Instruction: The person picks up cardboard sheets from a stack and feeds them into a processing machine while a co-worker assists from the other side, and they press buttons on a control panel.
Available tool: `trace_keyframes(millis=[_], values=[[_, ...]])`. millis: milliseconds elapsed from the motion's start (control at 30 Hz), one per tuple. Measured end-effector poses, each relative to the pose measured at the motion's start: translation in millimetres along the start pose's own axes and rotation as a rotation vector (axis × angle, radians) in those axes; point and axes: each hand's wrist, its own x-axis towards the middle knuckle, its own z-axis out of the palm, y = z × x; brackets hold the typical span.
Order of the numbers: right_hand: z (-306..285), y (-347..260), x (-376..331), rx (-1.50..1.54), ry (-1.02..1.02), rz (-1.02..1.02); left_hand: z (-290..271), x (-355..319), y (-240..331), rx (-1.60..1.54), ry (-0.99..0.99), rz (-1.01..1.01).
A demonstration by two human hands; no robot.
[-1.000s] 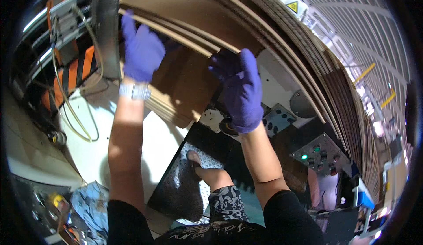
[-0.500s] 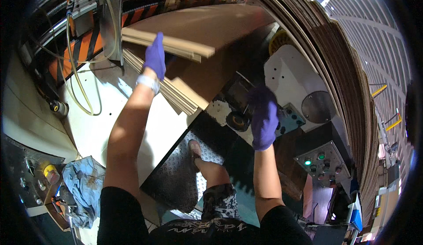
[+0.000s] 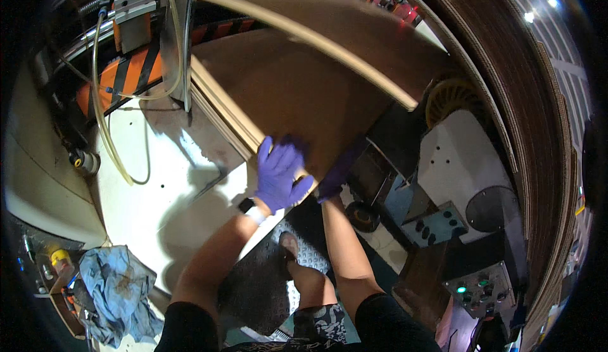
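My left hand, in a purple glove, lies against the near edge of a stack of brown cardboard sheets. Its fingers are stretched and spread, with the thumb toward the stack's near corner. Beside that corner is my right hand, gloved too and in dark shadow; its fingers are hard to make out. Behind the stack, another cardboard sheet shows its long pale edge, slanting down to the right above the dark brown surface.
A metal upright and clear hose stand at left, above a white machine surface. A blue rag lies lower left. On the right are a tall cardboard stack, a yellow wheel and a control box with lit green buttons.
My left hand has come down and right from the far cardboard edges to the near corner. My right hand has moved left to that corner. The upper sheet's edge now sits farther back and right.
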Motion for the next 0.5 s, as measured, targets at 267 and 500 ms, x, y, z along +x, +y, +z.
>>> trace_keyframes(millis=[267,500], values=[[-33,2,46,0.698,-0.109,0.271,1,60,20,-0.076,0.378,0.047],[-25,-54,-3,0.189,0.011,0.067,10,-5,13,-0.519,0.408,-0.47]])
